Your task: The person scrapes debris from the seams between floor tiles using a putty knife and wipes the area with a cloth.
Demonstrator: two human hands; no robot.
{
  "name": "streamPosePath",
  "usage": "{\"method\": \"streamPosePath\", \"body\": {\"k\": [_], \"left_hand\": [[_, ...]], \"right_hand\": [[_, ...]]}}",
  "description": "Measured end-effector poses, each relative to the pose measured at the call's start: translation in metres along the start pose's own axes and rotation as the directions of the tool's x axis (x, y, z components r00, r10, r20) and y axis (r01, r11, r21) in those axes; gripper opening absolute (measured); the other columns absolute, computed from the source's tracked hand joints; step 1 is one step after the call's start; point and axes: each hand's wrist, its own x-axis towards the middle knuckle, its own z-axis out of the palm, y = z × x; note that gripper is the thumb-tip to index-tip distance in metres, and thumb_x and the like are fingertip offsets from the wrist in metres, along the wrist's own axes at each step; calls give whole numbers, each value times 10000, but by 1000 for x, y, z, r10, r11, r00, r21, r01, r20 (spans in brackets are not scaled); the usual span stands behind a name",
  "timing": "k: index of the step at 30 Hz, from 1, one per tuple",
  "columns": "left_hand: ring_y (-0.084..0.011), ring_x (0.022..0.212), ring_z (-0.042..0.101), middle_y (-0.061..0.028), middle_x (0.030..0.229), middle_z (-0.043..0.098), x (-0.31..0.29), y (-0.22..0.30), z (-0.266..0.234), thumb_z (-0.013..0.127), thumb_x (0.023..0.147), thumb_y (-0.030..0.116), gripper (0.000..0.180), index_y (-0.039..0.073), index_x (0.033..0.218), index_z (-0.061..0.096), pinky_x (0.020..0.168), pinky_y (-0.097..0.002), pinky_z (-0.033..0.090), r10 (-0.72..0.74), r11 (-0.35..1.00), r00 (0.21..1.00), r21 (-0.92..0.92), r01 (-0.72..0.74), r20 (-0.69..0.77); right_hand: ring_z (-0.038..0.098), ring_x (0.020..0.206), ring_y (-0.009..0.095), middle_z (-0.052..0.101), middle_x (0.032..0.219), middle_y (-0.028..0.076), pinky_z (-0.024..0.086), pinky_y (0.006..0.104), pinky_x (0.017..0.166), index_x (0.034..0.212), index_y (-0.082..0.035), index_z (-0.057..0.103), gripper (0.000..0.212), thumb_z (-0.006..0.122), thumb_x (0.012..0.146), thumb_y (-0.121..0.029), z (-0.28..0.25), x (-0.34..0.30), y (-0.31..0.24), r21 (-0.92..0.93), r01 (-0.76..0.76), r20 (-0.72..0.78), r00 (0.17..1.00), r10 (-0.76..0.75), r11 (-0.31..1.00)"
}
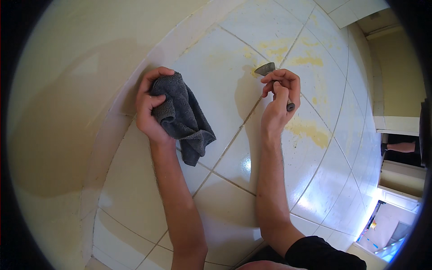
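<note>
A dark grey cloth (pixel 183 108) hangs bunched in my left hand (pixel 150 105), whose fingers and thumb close round its upper left part. The loose end droops over the white tiles (pixel 229 108). My right hand (pixel 280 101) grips a scraper (pixel 265 69) by its handle, with the flat grey blade pointing up and left. The handle's dark end sticks out below my fingers. Close to the blade, yellow smears (pixel 308 60) mark the tiles; whether the blade touches the surface I cannot tell. Another yellow patch (pixel 310 133) lies to the right of my right wrist.
A cream wall (pixel 67 90) rises at the left, with a pale skirting strip (pixel 119 105) along its foot. Dark grout lines cross the tiles. At the far right are a doorway, part of another person's leg (pixel 402 147) and a brightly lit area.
</note>
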Motion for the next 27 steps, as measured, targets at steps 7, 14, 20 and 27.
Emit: {"method": "streamPosePath", "body": {"k": [7, 14, 20, 27], "left_hand": [[-260, 912, 657, -168, 1008, 651, 1, -2, -7, 500, 710, 182, 522, -59, 1157, 618, 830, -351, 556, -10, 1000, 998, -16, 11, 56], [-259, 916, 653, -166, 1009, 649, 0, -1, -4, 499, 712, 182, 517, -57, 1155, 617, 836, -350, 552, -6, 1000, 999, -6, 6, 33], [-224, 865, 638, -170, 1021, 647, -1, -1, 0, 478, 698, 187, 509, -100, 1091, 627, 804, -324, 537, -9, 1000, 1000, -9, 9, 7], [-225, 861, 642, -174, 1024, 649, -1, 0, 1, 483, 695, 185, 507, -102, 1087, 629, 805, -322, 540, -10, 1000, 1000, -12, 10, -4]], "right_hand": [[483, 739, 105, 654, 932, 107, 412, 270, 662, 1065, 10, 580, 222, 442, 901, -50, -1, -1, 0, -51, 4, 21, 1000, -3, 999], [493, 714, 117, 666, 919, 103, 420, 285, 662, 1022, 0, 551, 177, 428, 901, -37, -1, 2, -1, -28, 126, -180, 975, -129, 992], [490, 688, 127, 668, 917, 115, 421, 288, 651, 1008, 2, 559, 177, 431, 897, -49, -4, 4, 0, 18, 63, -144, 988, -60, 998], [494, 698, 123, 665, 912, 126, 427, 287, 645, 1024, 18, 575, 209, 428, 887, -37, -2, 3, -2, -14, -3, -52, 999, 2, 1000]]}}
